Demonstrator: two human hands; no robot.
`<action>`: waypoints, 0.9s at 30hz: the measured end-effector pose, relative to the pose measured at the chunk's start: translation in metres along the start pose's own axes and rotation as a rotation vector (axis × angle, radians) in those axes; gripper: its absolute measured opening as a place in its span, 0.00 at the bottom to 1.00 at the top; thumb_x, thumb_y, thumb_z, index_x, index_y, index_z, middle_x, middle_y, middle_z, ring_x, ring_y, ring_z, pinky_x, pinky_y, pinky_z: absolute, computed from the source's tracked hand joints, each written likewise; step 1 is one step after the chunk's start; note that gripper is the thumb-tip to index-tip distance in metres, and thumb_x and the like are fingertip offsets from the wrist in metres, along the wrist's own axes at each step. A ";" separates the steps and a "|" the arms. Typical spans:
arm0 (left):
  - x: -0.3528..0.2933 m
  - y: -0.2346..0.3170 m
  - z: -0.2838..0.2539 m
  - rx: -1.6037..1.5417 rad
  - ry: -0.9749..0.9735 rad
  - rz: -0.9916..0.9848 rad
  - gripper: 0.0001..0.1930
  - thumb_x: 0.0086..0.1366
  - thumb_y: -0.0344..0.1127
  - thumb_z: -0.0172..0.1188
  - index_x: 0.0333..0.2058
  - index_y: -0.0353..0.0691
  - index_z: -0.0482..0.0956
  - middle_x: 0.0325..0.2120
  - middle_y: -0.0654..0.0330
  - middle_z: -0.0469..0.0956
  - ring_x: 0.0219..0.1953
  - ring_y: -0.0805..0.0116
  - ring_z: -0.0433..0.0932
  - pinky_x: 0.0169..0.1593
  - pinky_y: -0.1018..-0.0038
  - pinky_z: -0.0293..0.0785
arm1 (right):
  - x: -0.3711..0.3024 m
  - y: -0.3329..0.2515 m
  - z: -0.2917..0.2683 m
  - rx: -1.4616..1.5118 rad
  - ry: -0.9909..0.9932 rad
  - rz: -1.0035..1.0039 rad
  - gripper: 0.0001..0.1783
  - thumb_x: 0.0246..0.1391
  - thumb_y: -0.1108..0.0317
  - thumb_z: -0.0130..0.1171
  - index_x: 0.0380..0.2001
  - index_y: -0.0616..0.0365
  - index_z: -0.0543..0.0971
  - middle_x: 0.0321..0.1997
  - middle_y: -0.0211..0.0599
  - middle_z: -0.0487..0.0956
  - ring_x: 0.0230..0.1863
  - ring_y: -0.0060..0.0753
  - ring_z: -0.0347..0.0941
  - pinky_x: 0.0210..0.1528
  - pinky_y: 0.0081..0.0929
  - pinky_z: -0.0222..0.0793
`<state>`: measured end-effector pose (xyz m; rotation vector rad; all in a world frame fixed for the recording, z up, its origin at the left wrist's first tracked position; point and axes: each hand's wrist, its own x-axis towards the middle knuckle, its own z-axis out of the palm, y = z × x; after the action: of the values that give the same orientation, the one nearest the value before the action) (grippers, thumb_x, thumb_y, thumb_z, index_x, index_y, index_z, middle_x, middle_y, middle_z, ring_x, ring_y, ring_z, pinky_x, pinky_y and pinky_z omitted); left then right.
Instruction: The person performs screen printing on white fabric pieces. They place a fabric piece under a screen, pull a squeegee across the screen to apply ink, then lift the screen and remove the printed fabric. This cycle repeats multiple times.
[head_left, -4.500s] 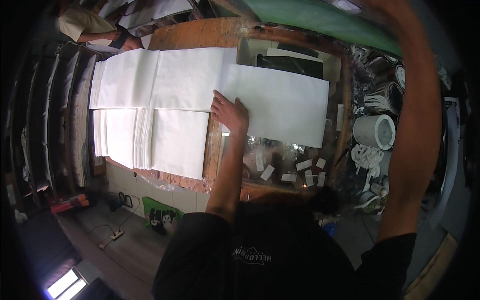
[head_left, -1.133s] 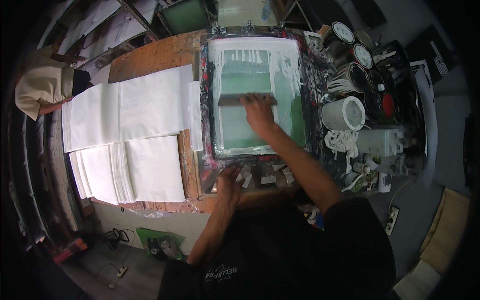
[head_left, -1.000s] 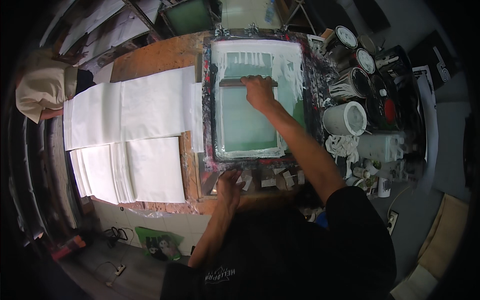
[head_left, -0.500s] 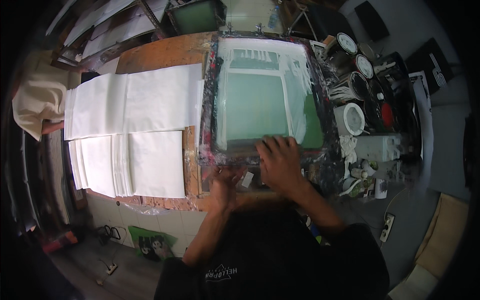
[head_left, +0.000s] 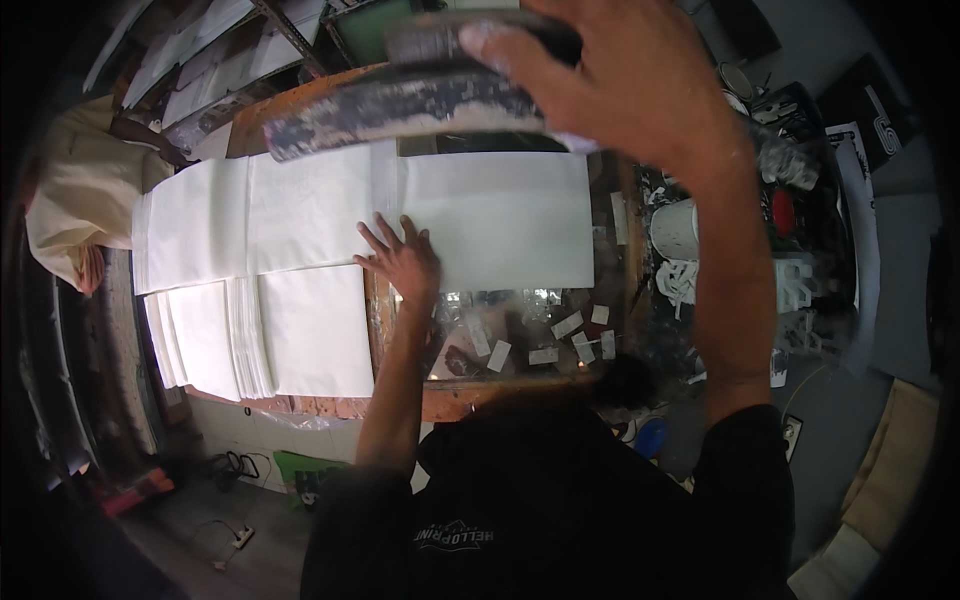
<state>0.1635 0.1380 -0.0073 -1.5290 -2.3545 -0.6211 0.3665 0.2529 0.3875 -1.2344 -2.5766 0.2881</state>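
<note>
A screen printing frame (head_left: 400,112), its edge smeared with dark and pale paint, is tilted up high in front of me. My right hand (head_left: 625,75) is closed on its raised near edge, the thumb over a dark bar (head_left: 455,40) that looks like a squeegee handle. Below the frame, a flat white cloth-like sheet (head_left: 510,220) lies on the printing table. My left hand (head_left: 405,262) is open, its fingers spread at the left edge of that sheet. The frame's mesh is mostly hidden from view.
White sheets (head_left: 310,210) lie in overlapping rows to the left. Small tape pieces (head_left: 543,355) dot the table's near part. Paint tubs (head_left: 676,228) crowd the right side. At the far left, another person's hand (head_left: 90,268) shows beside beige cloth (head_left: 75,200).
The frame has swung up from the table with my right hand, uncovering the white sheet. My left hand has moved up and left from the frame's near edge to the sheet, fingers spread.
</note>
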 end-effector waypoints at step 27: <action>0.026 0.032 -0.281 -1.353 -0.785 0.142 0.09 0.70 0.34 0.60 0.40 0.34 0.83 0.36 0.52 0.83 0.43 0.60 0.79 0.53 0.63 0.72 | 0.082 0.046 -0.074 -0.068 -0.037 0.107 0.34 0.65 0.40 0.50 0.22 0.62 0.80 0.20 0.36 0.73 0.19 0.31 0.64 0.26 0.34 0.65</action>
<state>0.1795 0.0329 0.2563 -2.8123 -2.2097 -2.1812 0.3742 0.3503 0.4570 -1.4073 -2.5752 0.2485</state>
